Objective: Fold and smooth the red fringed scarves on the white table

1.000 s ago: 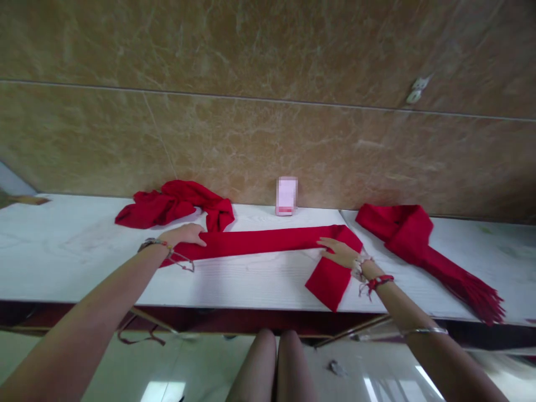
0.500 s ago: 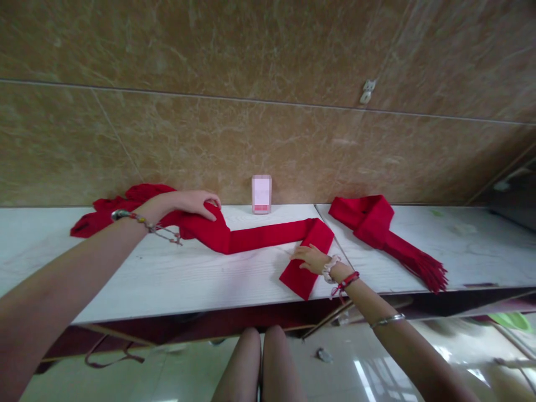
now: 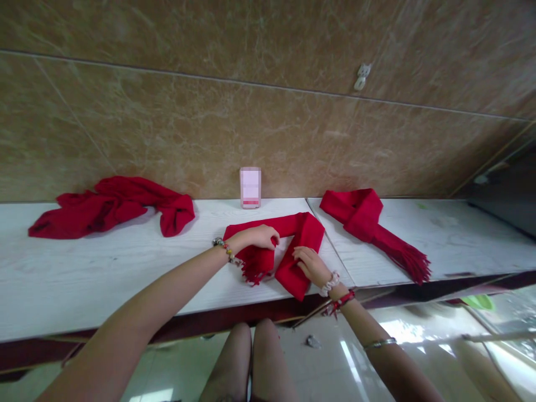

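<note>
A red scarf (image 3: 287,225) lies bent in an angular loop on the white bench top. At its left part, my left hand (image 3: 264,237) closes its fingers on the cloth, just above the fringed end that hangs toward the front edge. My right hand (image 3: 312,265) rests on the scarf's right-hand fold with fingers stretched over it, pressing it against the surface. Separately, a second red scarf (image 3: 368,223) lies crossed over itself to the right, fringe toward the front. More red cloth (image 3: 121,204) is crumpled at the left by the wall.
A white phone-like object (image 3: 250,187), partly blurred, leans on the brown tiled wall (image 3: 209,123). The white bench top (image 3: 176,268) ends at a front edge just before my knees (image 3: 238,357). A green basin (image 3: 479,302) is on the floor at right.
My left hand has moved right, away from the crumpled cloth, carrying the scarf's fringed end toward my right hand. The right hand stays on its fold. The view has shifted slightly.
</note>
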Demonstrator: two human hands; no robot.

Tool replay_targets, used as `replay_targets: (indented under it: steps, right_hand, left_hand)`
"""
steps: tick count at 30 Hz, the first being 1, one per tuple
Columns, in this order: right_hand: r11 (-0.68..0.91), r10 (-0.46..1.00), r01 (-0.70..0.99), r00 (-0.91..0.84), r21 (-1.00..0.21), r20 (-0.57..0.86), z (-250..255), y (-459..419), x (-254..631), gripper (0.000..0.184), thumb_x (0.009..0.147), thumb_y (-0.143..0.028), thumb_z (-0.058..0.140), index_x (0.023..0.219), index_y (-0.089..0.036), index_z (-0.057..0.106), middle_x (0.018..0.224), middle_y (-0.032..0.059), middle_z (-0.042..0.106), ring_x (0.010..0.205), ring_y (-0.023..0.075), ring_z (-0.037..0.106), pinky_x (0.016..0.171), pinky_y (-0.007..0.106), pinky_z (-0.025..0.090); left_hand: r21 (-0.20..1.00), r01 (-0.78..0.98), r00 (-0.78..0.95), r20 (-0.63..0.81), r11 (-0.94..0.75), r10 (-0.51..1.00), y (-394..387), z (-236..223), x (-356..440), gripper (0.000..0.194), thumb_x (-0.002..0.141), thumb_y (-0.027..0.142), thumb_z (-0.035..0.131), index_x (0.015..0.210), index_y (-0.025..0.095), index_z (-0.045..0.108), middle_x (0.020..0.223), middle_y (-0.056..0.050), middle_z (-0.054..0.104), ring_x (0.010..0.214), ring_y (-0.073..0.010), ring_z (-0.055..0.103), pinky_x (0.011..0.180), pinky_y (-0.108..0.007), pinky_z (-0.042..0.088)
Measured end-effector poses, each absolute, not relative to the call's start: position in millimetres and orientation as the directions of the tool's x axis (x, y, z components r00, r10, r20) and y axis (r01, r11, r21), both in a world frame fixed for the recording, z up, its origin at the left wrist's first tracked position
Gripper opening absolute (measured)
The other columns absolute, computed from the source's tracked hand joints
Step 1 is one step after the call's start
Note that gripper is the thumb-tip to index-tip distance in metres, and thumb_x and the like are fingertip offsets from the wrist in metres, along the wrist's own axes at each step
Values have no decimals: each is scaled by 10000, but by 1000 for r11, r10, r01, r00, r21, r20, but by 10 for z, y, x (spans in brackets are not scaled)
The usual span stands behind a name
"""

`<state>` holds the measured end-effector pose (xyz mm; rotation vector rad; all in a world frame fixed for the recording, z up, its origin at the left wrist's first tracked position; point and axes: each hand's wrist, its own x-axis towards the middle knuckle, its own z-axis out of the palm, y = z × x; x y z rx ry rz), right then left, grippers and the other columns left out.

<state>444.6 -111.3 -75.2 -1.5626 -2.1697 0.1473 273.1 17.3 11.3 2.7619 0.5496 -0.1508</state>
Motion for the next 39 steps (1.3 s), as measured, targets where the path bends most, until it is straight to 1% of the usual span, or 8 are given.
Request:
replay_targets:
  steps: [9, 14, 20, 24, 27, 32, 35, 39]
  right_hand:
    - [198, 914, 883, -9, -426, 406, -707, -1178, 4473, 380, 812, -230, 436, 1185, -162, 465, 1183, 137, 492, 1142, 226, 426, 972, 429, 360]
    - [364, 931, 826, -334, -430, 146, -550, -1427, 4663, 348, 819, -196, 405, 1143, -206, 533, 1193, 85, 540, 1155, 180, 441, 971, 388, 376]
    - [455, 891, 871, -445, -186, 94, -516, -1470, 4648, 368, 801, -157, 393, 1126, -179, 565, 1219, 100, 534, 1145, 196, 455, 980, 414, 349]
    - [496, 856, 863, -465, -102, 225, -486, -1382, 4597, 340, 837, -148, 342, 1037, -188, 615, 1072, 90, 625, 1026, 186, 538, 901, 391, 413]
    - [377, 861, 920, -306, -107, 407, -402, -1312, 4556, 328, 824, -128, 352, 983, -179, 635, 967, 107, 645, 919, 198, 570, 811, 372, 450]
    - [85, 947, 883, 72, -461, 313, -226, -1184, 4448, 272, 793, -166, 417, 942, -185, 643, 768, 54, 642, 694, 164, 588, 650, 286, 467]
    - [-87, 971, 680, 222, -728, 90, -234, -1157, 4382, 239, 777, -203, 418, 834, -194, 650, 677, 10, 623, 592, 131, 565, 558, 249, 461]
    - [-199, 913, 392, 406, -898, -25, -389, -1218, 4289, 155, 650, -293, 561, 738, -184, 629, 687, 15, 607, 618, 146, 554, 487, 242, 444]
  left_hand:
    - [242, 405, 910, -16, -882, 414, -81, -123, 2660, 182, 767, 191, 487, 882, 151, 623, 1010, -100, 543, 949, -219, 509, 806, -299, 413]
    - [275, 394, 913, -6, -877, 409, -32, -249, 2574, 213, 738, 134, 499, 917, 165, 610, 970, -61, 524, 906, -176, 514, 808, -244, 409]
    - [351, 528, 824, 10, -773, 567, 47, -293, 2486, 404, 696, 179, 568, 1098, 146, 543, 922, -58, 531, 898, -201, 516, 806, -264, 417]
    - [405, 516, 809, 60, -754, 585, 23, -274, 2461, 517, 691, 144, 565, 1199, 138, 473, 968, -66, 530, 939, -201, 508, 826, -269, 412]
    - [455, 474, 808, 116, -754, 578, 10, -276, 2468, 494, 687, 122, 558, 1176, 139, 490, 993, -66, 539, 962, -197, 506, 850, -280, 403]
    - [612, 478, 746, 95, -630, 659, -22, -205, 2529, 308, 645, 100, 591, 952, 130, 599, 953, -66, 601, 931, -206, 536, 851, -302, 402]
    - [695, 479, 720, 39, -536, 693, -30, -179, 2535, 242, 624, 84, 598, 861, 126, 622, 917, -64, 632, 887, -202, 563, 834, -296, 409]
    - [750, 476, 696, -3, -459, 718, -1, -224, 2501, 200, 615, 79, 593, 805, 114, 645, 905, -75, 653, 873, -206, 576, 815, -294, 415]
